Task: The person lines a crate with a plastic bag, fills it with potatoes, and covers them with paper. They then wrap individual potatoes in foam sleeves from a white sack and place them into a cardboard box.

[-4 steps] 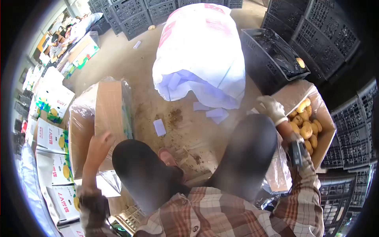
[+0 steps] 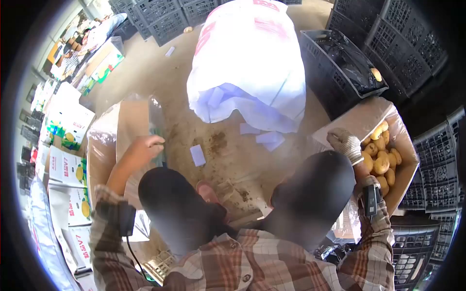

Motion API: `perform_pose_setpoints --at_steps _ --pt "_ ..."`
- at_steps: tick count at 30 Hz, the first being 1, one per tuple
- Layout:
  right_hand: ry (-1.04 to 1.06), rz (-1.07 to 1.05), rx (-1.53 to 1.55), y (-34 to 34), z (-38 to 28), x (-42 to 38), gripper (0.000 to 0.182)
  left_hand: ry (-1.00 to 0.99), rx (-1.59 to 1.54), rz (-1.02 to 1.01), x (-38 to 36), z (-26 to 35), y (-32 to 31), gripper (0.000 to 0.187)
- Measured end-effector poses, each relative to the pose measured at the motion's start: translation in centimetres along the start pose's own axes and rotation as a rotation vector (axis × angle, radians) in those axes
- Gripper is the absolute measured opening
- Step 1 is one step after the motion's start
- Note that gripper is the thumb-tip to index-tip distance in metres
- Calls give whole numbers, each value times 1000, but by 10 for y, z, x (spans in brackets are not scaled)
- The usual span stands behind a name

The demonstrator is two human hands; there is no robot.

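My left hand [image 2: 145, 148], bare, is in front of the inner flap of a plastic-lined cardboard box [image 2: 132, 116] on the left. Its fingers are curled together, and I cannot make out anything in them. My right hand [image 2: 346, 145] wears a pale knit glove and is beside the flap of another cardboard box [image 2: 352, 123] on the right. Those gloved fingers are bent inward, their tips hard to see. Behind this hand, several yellow-brown potatoes [image 2: 381, 162] lie inside the right box, along its far side.
A large white sack [image 2: 247, 58] stands ahead, its mouth showing pale lilac pieces. More such pieces [image 2: 197, 155] lie on the dirty floor. A black crate [image 2: 335, 72] with dark plastic and stacked crates [image 2: 407, 43] are at right. Printed cartons [image 2: 68, 167] line the left; a person [image 2: 70, 60] is beyond.
My left hand has moved forward and to the right along the flap. My right hand has come slightly back and right. The view has shifted a little, and my right knee has swung outward.
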State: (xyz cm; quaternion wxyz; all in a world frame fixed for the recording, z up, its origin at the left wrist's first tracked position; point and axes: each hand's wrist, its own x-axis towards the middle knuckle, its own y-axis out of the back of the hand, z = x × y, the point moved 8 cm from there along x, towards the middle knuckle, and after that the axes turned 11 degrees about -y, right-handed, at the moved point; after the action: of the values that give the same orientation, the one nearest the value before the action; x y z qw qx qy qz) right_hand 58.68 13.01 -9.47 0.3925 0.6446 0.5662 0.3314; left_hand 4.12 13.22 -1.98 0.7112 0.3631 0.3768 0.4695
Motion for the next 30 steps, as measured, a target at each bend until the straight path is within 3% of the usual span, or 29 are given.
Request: perform_pose_setpoints --at_steps 4,5,7,8,10,11,13,14,16,17,19,22,25,29,30 --pt "-8 -231 -25 16 -22 7 32 -90 39 -296 83 19 -42 31" --pt "-26 -175 -71 35 -19 18 32 -156 16 -268 109 26 -58 31" --pt "73 -303 30 34 -22 26 35 -311 171 -276 128 24 -97 33" --pt "51 -273 23 34 -16 36 35 -359 199 -311 137 18 -123 34" --pt "-66 -420 -55 5 3 56 36 -423 233 -436 139 13 -160 39" --pt "-76 -414 -52 8 2 68 36 -468 207 -482 139 21 -179 44" --pt "-102 -72 -430 37 3 97 36 -475 319 -473 148 35 -216 53" --pt "-160 24 -444 50 12 112 37 -492 319 -477 151 50 -228 53" --pt "-251 181 -520 72 46 146 40 -634 251 -288 163 87 -240 57" --pt "-298 216 -543 80 67 161 40 -664 244 -291 173 89 -261 57" --pt "-455 169 -582 89 95 183 42 -905 611 -30 191 102 -295 53" --pt "-449 235 -550 93 107 217 44 -1058 437 -47 204 129 -321 54" --pt "-437 272 -456 59 116 247 46 -1123 383 38 206 147 -334 50" --pt "-617 209 -444 50 131 270 47 -1082 546 31 253 142 -350 51" --pt "-656 173 -475 46 127 275 48 -1045 523 106 269 141 -341 50"
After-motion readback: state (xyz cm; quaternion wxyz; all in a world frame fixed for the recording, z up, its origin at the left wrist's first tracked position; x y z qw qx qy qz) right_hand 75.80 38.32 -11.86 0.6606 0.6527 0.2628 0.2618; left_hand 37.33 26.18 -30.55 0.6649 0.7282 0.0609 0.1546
